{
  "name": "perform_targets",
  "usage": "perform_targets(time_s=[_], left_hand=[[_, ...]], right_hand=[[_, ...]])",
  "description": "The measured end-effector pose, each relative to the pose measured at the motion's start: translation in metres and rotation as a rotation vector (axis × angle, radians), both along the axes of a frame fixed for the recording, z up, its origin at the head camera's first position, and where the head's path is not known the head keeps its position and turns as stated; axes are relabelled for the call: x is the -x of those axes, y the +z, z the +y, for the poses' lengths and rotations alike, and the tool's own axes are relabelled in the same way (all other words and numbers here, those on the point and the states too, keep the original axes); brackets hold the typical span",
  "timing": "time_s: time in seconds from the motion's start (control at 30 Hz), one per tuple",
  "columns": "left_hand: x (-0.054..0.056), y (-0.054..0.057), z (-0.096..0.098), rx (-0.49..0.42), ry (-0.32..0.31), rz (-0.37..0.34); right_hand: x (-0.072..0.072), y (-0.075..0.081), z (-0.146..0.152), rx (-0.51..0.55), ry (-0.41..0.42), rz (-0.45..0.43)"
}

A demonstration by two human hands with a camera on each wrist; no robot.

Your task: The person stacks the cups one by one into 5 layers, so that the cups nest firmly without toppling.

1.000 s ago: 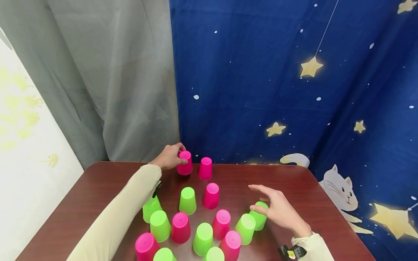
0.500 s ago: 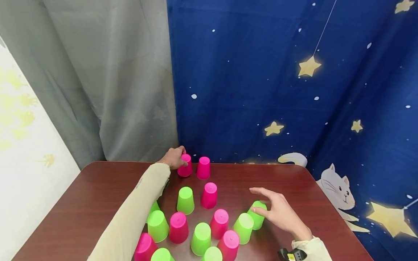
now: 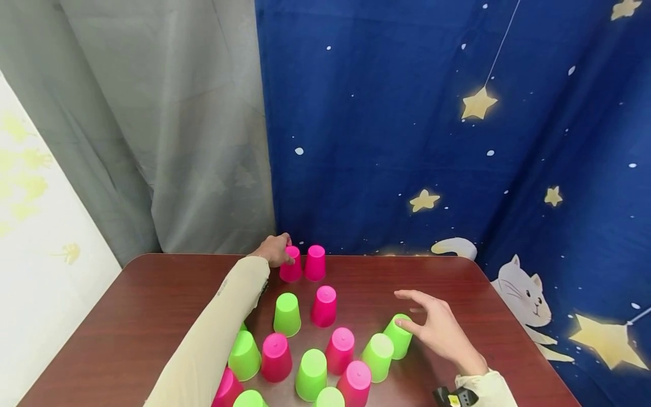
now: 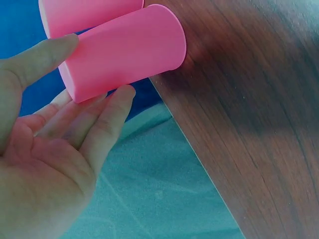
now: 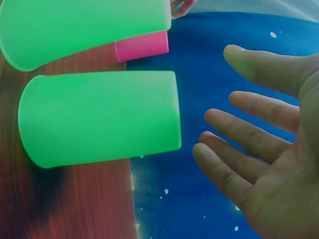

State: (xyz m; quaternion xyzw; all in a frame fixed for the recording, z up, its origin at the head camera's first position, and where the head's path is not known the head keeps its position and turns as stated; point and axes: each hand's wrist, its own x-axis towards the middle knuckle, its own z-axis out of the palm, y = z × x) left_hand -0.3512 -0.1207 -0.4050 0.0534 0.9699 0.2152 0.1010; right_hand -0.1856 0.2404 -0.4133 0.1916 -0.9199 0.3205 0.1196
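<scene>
At the far edge of the brown table [image 3: 152, 305], close to 12 o'clock with the tabletop as our dial, we find the left hand [image 3: 273, 250] pinching a pink cup [image 3: 291, 272], thumb on one side, fingers on the other. Cup is mouth-down. Its rim meets the wood or nearly so; which, we cannot tell. Just beside it, toward 3 o'clock, we log a second pink cup [image 3: 315, 264], also mouth-down. Taking bearings from the pinched cup: lone green cup [image 3: 287, 315] at 6 o'clock, third pink cup [image 3: 324, 307] between 4 and 5.

Right hand [image 3: 441, 330] at about 3 on our dial, thumb and fingers spread. Rightmost green cup [image 3: 398, 337] lies near, at 9 o'clock from that hand; in the right wrist view we see a gap between cup and fingertips. Neighbouring green cup [image 3: 377, 358] sits at 7 to 8 from it.

Toward 6 we note a cluster of pink and green cups [image 3: 311, 376], mouth-down, some partly hidden by the left sleeve [image 3: 216, 333] or cut off by the frame. Backdrop: grey curtain [image 3: 213, 141] around 11, star-printed blue curtain [image 3: 381, 113] from 12 to 2.
</scene>
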Motion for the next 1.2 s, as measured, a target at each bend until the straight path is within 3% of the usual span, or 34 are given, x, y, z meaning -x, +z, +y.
perform_targets(time_s=[0.2, 0.3, 0.43, 0.53, 0.67, 0.83, 1.0, 1.2], left_hand=[[-0.003, -0.001, 0.001, 0.084, -0.017, -0.025], [-0.004, 0.001, -0.008, 0.099, -0.037, -0.027], [-0.006, 0.012, -0.027, 0.054, -0.084, 0.016], [-0.014, 0.026, -0.044, 0.006, -0.115, 0.055], [-0.038, 0.044, -0.064, -0.096, -0.151, 0.119], [-0.080, 0.054, -0.091, -0.224, -0.171, 0.222], [-0.125, 0.046, -0.118, -0.322, -0.134, 0.308], [-0.173, 0.025, -0.132, -0.380, -0.060, 0.386]], right_hand=[[0.000, -0.005, 0.005, -0.053, -0.029, -0.042], [0.000, -0.008, 0.005, -0.067, -0.023, -0.069], [0.002, -0.010, 0.006, -0.066, -0.007, -0.086], [0.004, -0.013, 0.007, -0.053, 0.000, -0.112], [0.003, -0.017, 0.009, -0.030, 0.006, -0.147], [0.001, -0.023, 0.014, 0.005, 0.030, -0.174], [0.003, -0.027, 0.018, 0.076, 0.066, -0.201], [0.015, -0.026, 0.017, 0.097, 0.082, -0.202]])
